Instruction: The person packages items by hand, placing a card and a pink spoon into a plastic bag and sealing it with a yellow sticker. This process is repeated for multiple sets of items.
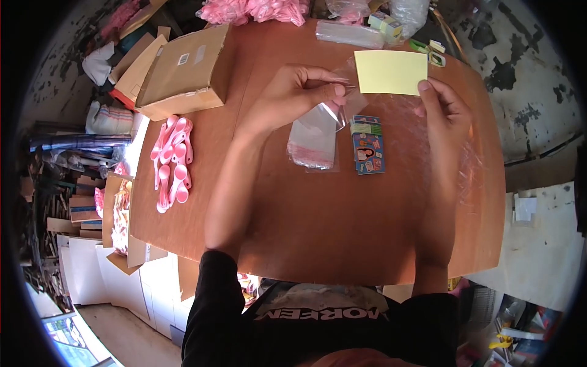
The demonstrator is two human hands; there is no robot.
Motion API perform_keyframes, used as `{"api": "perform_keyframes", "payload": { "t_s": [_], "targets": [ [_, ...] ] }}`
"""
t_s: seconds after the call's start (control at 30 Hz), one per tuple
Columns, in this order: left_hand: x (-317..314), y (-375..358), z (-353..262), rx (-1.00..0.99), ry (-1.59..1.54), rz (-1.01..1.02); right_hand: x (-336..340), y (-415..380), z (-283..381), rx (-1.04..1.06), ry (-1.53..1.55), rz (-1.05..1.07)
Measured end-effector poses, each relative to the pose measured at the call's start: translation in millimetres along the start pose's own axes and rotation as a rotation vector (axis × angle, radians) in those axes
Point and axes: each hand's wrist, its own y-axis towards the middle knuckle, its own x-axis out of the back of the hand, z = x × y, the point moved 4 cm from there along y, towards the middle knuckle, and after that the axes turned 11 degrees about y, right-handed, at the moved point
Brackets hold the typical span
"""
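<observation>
My left hand (306,92) pinches the edge of a clear plastic bag (354,104) between thumb and fingers, above the table. In my right hand (445,105) a pale yellow card (391,72) is gripped at its lower right corner, its plain face toward me. The card's left edge overlaps the clear bag in this view. Below my left hand lies a stack of clear plastic bags (313,139) with pinkish edges. Beside it, to the right, is a small pile of printed blue cards (369,150) with colourful pictures.
Pink plastic spoons (173,156) lie in a group at the table's left. A cardboard box (183,70) stands at the back left. Bagged pink items (257,9) and a flat pack of clear plastic (350,34) line the far edge of the brown table (293,226).
</observation>
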Motion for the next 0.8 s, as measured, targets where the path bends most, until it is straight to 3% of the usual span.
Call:
{"api": "perform_keyframes", "payload": {
  "t_s": [0.47,0.57,0.67,0.73,0.8],
  "targets": [
    [2.7,2.8,6.0,-0.03,0.003,0.008,-10.9,-1.4,-6.2,-0.135,0.026,0.087],
    [9.1,-0.1,3.1,0.006,0.012,-0.057,-12.2,-1.7,-7.7,-0.152,-0.019,0.189],
    [6.6,-1.7,3.8,0.067,0.088,0.05,-16.1,-5.0,-7.3,-0.115,-0.035,0.271],
    [-2.7,0.3,5.7,-0.003,0.038,0.135,-25.4,-12.0,-5.7,-0.118,-0.057,0.433],
    [-6.1,-0.4,4.1,-0.03,0.047,0.134,-28.8,-15.3,-4.0,-0.134,-0.101,0.451]
  ]
}}
